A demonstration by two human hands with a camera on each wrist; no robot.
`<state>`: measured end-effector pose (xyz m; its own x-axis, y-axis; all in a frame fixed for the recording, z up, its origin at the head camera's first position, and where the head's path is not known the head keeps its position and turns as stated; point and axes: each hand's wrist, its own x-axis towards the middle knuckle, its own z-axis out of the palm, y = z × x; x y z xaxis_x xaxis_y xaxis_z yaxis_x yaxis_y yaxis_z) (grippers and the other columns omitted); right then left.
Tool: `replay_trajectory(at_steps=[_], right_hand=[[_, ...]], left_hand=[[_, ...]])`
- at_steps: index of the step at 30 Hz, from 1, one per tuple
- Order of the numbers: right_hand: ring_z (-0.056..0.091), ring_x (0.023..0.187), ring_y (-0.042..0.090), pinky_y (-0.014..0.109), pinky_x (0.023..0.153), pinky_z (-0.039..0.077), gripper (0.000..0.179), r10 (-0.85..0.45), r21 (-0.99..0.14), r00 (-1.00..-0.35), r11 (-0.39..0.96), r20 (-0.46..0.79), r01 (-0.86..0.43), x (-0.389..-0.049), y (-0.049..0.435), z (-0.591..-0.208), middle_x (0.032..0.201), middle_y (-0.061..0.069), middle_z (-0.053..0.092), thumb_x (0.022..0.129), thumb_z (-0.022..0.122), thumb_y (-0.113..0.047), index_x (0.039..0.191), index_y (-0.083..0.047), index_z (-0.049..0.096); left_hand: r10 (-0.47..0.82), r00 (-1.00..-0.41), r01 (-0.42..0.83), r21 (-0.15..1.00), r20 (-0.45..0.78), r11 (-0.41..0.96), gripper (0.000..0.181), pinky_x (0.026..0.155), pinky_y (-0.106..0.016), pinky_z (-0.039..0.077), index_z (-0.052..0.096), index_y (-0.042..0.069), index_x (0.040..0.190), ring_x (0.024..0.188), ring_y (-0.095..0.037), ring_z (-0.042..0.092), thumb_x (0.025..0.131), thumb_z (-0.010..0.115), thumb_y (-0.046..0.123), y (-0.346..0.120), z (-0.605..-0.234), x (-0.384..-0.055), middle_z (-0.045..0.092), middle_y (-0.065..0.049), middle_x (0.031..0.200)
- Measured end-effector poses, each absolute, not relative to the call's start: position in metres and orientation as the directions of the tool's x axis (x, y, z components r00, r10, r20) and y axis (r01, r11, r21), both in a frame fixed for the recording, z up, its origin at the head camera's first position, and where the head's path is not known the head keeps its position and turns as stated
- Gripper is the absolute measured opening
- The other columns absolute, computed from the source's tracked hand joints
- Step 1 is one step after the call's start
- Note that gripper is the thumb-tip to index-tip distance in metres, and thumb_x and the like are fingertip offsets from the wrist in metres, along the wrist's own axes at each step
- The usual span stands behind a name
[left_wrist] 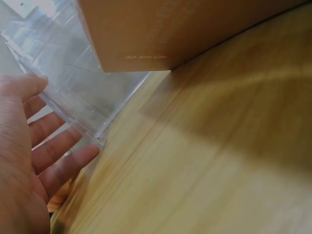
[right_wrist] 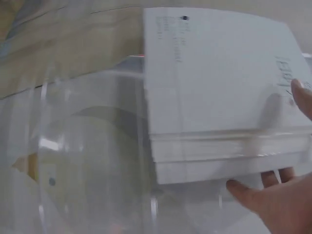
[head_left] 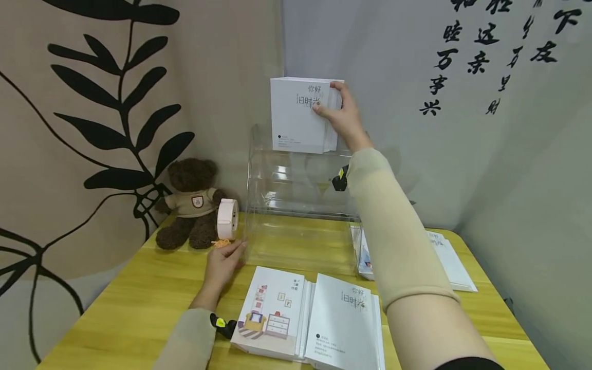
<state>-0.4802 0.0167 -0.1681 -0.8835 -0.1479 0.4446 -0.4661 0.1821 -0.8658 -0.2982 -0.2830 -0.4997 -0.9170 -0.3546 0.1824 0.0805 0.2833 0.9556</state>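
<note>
My right hand (head_left: 344, 121) grips white books (head_left: 298, 115) by their right side, thumb on the printed front and fingers behind. The books stand upright at the top of a clear plastic rack (head_left: 300, 241). In the right wrist view, layered edges of the books (right_wrist: 234, 146) show between thumb and fingers. My left hand (head_left: 225, 264) is at the rack's lower left front corner. In the left wrist view, its fingers (left_wrist: 70, 165) are extended along the side of the clear rack (left_wrist: 73, 73), the little finger at the corner.
On the table (head_left: 125, 298) in front of the rack lie an illustrated white book (head_left: 268, 313) and another white book (head_left: 344, 321) side by side. More books (head_left: 450, 259) lie to the right. A brown teddy bear (head_left: 191, 205) and a round white object (head_left: 227, 218) stand left.
</note>
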Motion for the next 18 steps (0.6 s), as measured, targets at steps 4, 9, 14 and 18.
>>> replay_trajectory(at_steps=[4, 9, 14, 18], right_hand=[[0.063, 0.114, 0.017, 0.036, 0.095, 0.057, 0.058, -0.141, -0.851, -0.863, 0.154, 0.485, -0.503, -0.477, 0.010, -0.175, 0.140, -0.001, 0.060, 0.094, 0.083, -0.030, 0.139, -0.032, 0.047], [0.062, 0.113, 0.018, 0.034, 0.091, 0.059, 0.068, -0.148, -0.779, -0.805, 0.206, 0.574, -0.593, -0.478, 0.006, -0.187, 0.143, 0.003, 0.053, 0.092, 0.086, -0.027, 0.139, -0.025, 0.038], [0.061, 0.112, 0.014, 0.037, 0.094, 0.059, 0.080, -0.165, -0.807, -0.826, 0.181, 0.539, -0.562, -0.480, 0.007, -0.173, 0.140, 0.000, 0.056, 0.095, 0.083, -0.026, 0.160, -0.036, 0.037], [0.064, 0.106, 0.013, 0.036, 0.093, 0.056, 0.058, -0.188, -0.855, -0.876, 0.204, 0.444, -0.477, -0.480, 0.007, -0.152, 0.126, -0.005, 0.066, 0.096, 0.081, -0.021, 0.147, -0.032, 0.057]], left_hand=[[-0.348, -0.918, 0.092, 0.956, 0.190, 0.280, 0.039, 0.069, -0.026, 0.067, 0.076, 0.010, 0.131, 0.084, -0.005, 0.074, 0.100, 0.075, 0.035, -0.283, -0.498, -0.297, 0.070, -0.018, 0.138], [-0.350, -0.918, 0.086, 0.954, 0.188, 0.288, 0.040, 0.069, -0.026, 0.067, 0.076, 0.010, 0.131, 0.085, -0.005, 0.074, 0.100, 0.076, 0.036, -0.283, -0.499, -0.296, 0.070, -0.018, 0.138], [-0.340, -0.924, 0.076, 0.957, 0.173, 0.280, 0.041, 0.070, -0.027, 0.067, 0.075, 0.011, 0.132, 0.091, -0.014, 0.077, 0.100, 0.075, 0.036, -0.283, -0.501, -0.294, 0.068, -0.017, 0.141], [-0.337, -0.922, 0.087, 0.952, 0.188, 0.294, 0.041, 0.071, -0.028, 0.067, 0.077, 0.014, 0.130, 0.093, -0.024, 0.078, 0.100, 0.076, 0.040, -0.285, -0.500, -0.295, 0.070, -0.015, 0.140]])
